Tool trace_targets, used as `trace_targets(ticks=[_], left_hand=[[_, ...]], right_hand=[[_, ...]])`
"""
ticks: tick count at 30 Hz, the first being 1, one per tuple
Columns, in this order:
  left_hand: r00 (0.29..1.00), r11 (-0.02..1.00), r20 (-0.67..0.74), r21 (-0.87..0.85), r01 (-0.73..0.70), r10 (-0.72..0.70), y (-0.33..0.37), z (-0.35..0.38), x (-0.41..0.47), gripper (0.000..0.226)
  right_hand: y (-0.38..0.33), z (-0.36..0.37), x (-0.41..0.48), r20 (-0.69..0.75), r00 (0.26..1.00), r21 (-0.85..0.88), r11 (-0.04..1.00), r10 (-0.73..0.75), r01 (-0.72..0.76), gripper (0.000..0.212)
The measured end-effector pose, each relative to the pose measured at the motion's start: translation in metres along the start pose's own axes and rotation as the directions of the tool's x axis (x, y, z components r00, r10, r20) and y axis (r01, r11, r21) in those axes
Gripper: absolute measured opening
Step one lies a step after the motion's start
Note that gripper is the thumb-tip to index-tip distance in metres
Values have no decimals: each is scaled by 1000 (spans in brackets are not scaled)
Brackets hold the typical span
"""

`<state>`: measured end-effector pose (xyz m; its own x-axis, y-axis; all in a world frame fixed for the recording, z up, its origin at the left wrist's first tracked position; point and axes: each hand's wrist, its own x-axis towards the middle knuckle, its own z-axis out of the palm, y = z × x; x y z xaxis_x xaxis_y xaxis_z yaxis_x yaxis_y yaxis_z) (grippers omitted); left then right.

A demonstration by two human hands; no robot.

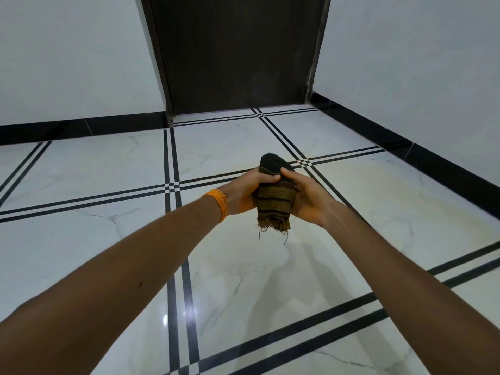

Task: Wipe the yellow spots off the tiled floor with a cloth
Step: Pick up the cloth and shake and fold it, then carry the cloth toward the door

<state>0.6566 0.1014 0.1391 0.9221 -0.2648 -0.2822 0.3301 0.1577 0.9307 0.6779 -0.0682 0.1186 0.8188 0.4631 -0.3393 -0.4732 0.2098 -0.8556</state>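
Observation:
A folded cloth (274, 203), olive-brown with dark stripes and a frayed lower edge, is held upright in the air above the floor. My left hand (244, 193) grips it from the left, thumb across its front; an orange band circles that wrist. My right hand (305, 197) grips it from the right, thumb on its upper part. The white marble-look tiled floor (243, 280) has black double lines crossing it. Faint yellowish staining (359, 185) shows on the tile to the right of my hands.
A dark brown door (238, 55) stands closed straight ahead. White walls with black skirting (433, 163) run along the left back and the right side. A bright light reflection (165, 319) glints on the floor near the lower left.

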Motion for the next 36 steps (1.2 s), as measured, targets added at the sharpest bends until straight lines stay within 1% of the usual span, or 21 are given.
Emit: trace_targets(ticks=[1, 3, 5, 7, 10, 11, 13, 17, 19, 22, 26, 28, 30, 32, 34, 36], left_hand=[[1000, 1000, 16, 4, 1, -1, -3, -1, 2, 35], [1000, 1000, 16, 17, -2, 2, -8, -4, 10, 42], [1000, 1000, -19, 14, -17, 17, -12, -10, 21, 46], [997, 1000, -69, -15, -26, 25, -17, -16, 32, 43], [983, 996, -184, -87, -21, 4, -22, -15, 42, 34], [973, 996, -232, -91, -27, 6, -23, -13, 45, 32], [954, 997, -297, -51, -60, 42, -25, -4, 44, 31], [933, 996, -354, 89, -33, 62, -5, 20, 27, 25], [937, 985, -344, 175, -6, 67, 22, 31, 15, 27], [950, 982, -312, 184, 32, 27, 79, 60, -14, 30], [945, 975, -323, 223, 17, 57, 155, 101, -60, 31], [949, 971, -310, 238, 26, 51, 202, 124, -86, 30], [957, 955, -284, 295, 24, 64, 248, 145, -113, 29], [967, 911, -237, 412, 17, 89, 307, 167, -147, 31], [973, 861, -199, 509, -1, 119, 347, 185, -178, 37], [972, 774, -170, 633, -19, 163, 392, 203, -206, 39]], right_hand=[[-2, 1, 0, -10, 1000, -20, 999, -28, 28, 47], [-4, -6, 5, -11, 996, -45, 995, -87, 86, 44], [-4, -16, 15, -6, 990, -58, 988, -143, 142, 45], [-4, -22, 27, -40, 984, -121, 978, -176, 170, 41], [0, -24, 38, -77, 981, -174, 971, -179, 164, 35], [-1, -24, 42, -93, 983, -182, 973, -160, 141, 34], [0, -22, 40, -125, 981, -210, 970, -152, 124, 35], [-21, -12, 18, -228, 961, -263, 960, -155, 92, 35], [-44, -2, -3, -286, 941, -274, 956, -183, 102, 32], [-90, 22, -43, -336, 917, -280, 952, -217, 123, 27], [-163, 60, -105, -380, 907, -252, 964, -182, 88, 26], [-211, 80, -144, -375, 911, -233, 969, -169, 84, 30], [-257, 102, -182, -372, 915, -212, 974, -156, 80, 37], [-312, 127, -228, -396, 907, -168, 982, -143, 81, 39], [-354, 150, -268, -420, 899, -112, 990, -126, 86, 39], [-400, 169, -313, -468, 876, -55, 993, -115, 101, 39]])
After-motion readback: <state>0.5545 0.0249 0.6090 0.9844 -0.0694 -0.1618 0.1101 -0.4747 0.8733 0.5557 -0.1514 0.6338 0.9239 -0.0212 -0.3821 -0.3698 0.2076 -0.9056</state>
